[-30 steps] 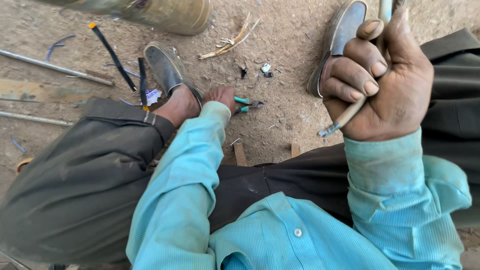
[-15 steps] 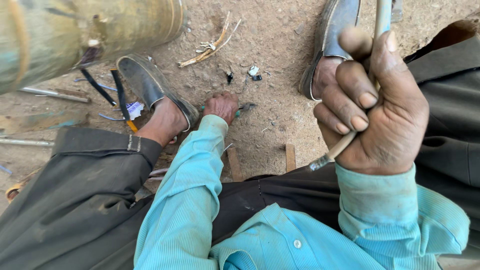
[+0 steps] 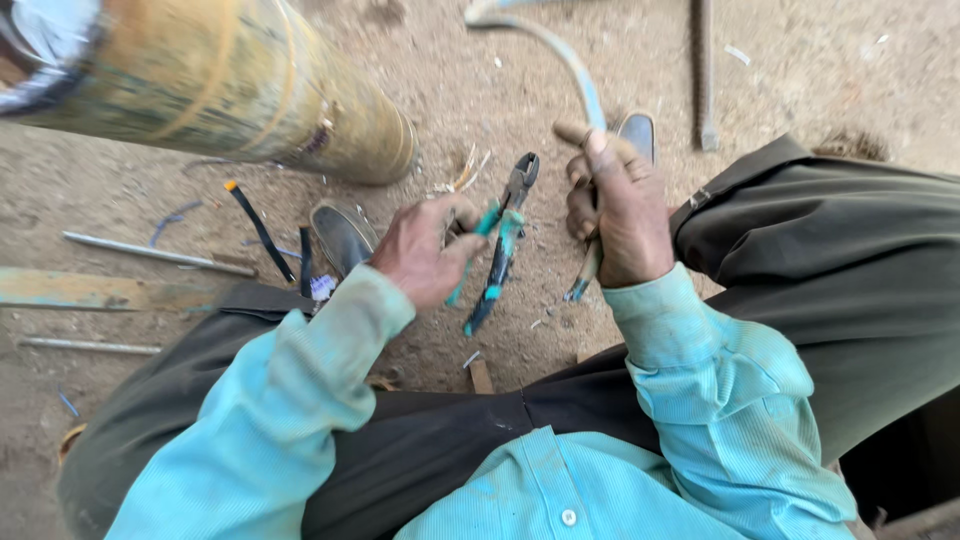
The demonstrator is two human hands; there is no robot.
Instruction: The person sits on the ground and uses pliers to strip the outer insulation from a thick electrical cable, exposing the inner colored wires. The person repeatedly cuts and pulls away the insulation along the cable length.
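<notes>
Now the left hand (image 3: 425,255) has lifted a pair of teal-handled pliers (image 3: 503,240) off the dirt to mid-frame, fingers closed around the handles. The right hand (image 3: 620,210) stays fisted on the curved rod (image 3: 575,75) (arcing toward the top centre).

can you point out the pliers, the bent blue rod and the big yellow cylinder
pliers (image 3: 505,235): head view, on the teal-handled shaft just below the joint, by the left hand (image 3: 425,250).
bent blue rod (image 3: 585,85): head view, on the curve above the right hand (image 3: 620,210).
big yellow cylinder (image 3: 220,80): head view, on its side wall.
</notes>
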